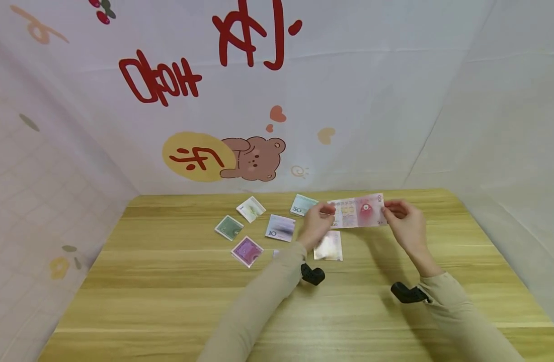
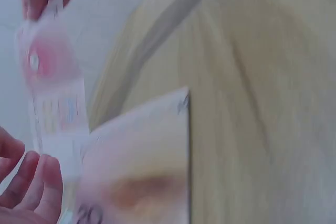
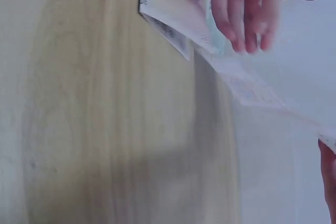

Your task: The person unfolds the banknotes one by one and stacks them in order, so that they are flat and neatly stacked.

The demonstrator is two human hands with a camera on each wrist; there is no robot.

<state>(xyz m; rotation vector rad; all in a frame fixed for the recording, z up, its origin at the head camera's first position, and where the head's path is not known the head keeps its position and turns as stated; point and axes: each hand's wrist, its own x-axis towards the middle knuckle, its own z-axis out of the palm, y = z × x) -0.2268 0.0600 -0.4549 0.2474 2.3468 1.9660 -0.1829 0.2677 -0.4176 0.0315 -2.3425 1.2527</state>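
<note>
Head view looks forward-down; wrist views close, sharing pink banknote.

Right hand pinches one end of a pink 100 note, left hand hangs around the other, purple 10 note just chilling on the wood table.

White backdrop | brown bear print beside yellow disc | red characters | wood-grain table

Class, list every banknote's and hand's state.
100 note: unfolded, raised
Right hand: pinching 100 note
Left hand: relaxed nearby
20 note: folded
50 note: partly hidden
10 note: looks folded
2 note: looks folded
1 note: looks folded
Purple note: looks folded
Paper behind sleeve: mostly hidden
</note>
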